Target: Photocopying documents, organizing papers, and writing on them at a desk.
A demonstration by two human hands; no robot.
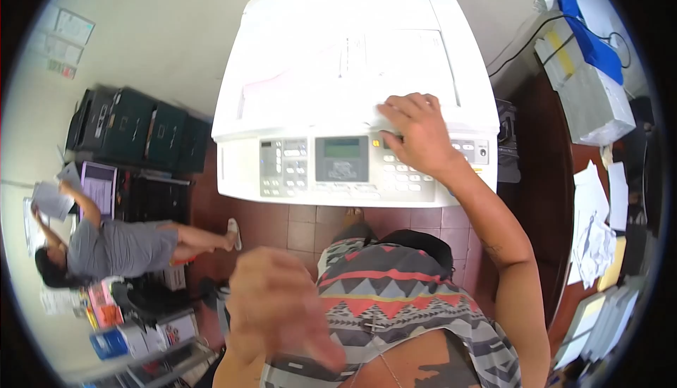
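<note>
A white photocopier (pixel 236 155) stands in front of me, its pale lid down and overexposed. Along its front runs a control panel with a small greenish display (pixel 342 150) and rows of buttons. Over the right part of that panel is my right hand (pixel 421 133), fingers stretched forward above the lid's front edge and thumb apart. Nothing shows in it, and whether it touches the machine I cannot tell. My left hand (pixel 278 307) is raised close to my chest, away from the copier. Motion smears its fingers, and no held thing can be made out.
At the left, a person (pixel 130 247) in grey holds up paper sheets (pixel 53 199) near a monitor (pixel 97 189). Dark green filing cabinets (pixel 130 127) stand against the wall. On the right, a brown desk (pixel 564 275) bears paper stacks, crumpled sheets (pixel 596 247) and a wrapped block (pixel 599 106).
</note>
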